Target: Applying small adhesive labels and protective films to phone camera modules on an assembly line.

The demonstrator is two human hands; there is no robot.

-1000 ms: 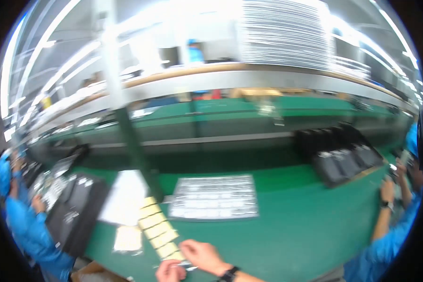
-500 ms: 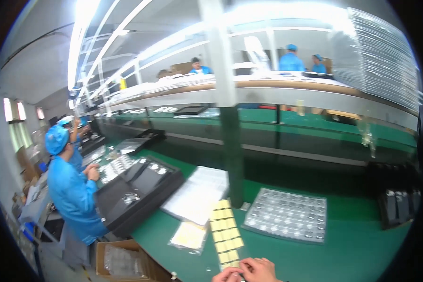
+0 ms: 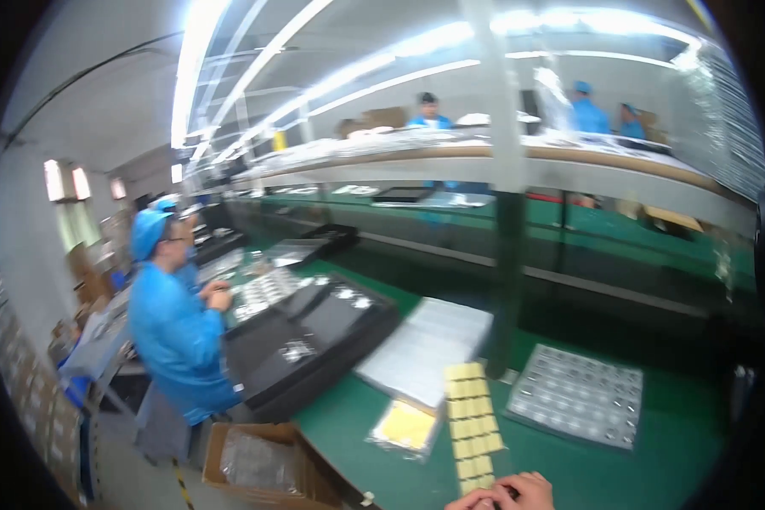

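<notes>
At the lower edge of the head view, my left hand [image 3: 474, 500] and my right hand [image 3: 527, 491] are close together with fingers bent inward. A small dark thing shows between them, too small and blurred to name. Just beyond my hands lies a strip of pale yellow squares with dark gaps [image 3: 473, 421] on the green table. To its left is a clear bag with yellow sheets [image 3: 406, 427]. On the right rests a clear plastic tray [image 3: 578, 395] with rows of round pockets, small pieces in some.
White sheets [image 3: 433, 344] lie beyond the bag. A large black tray [image 3: 272, 361] holding shiny pieces stands at left, near a co-worker in blue [image 3: 174, 327]. An upright post [image 3: 508, 255] and a raised shelf [image 3: 382, 166] stand ahead. An open cardboard box [image 3: 217, 459] sits below left.
The view has swung left, so the table and everything on it appear further right. My hands stay together near the yellow strip's near end.
</notes>
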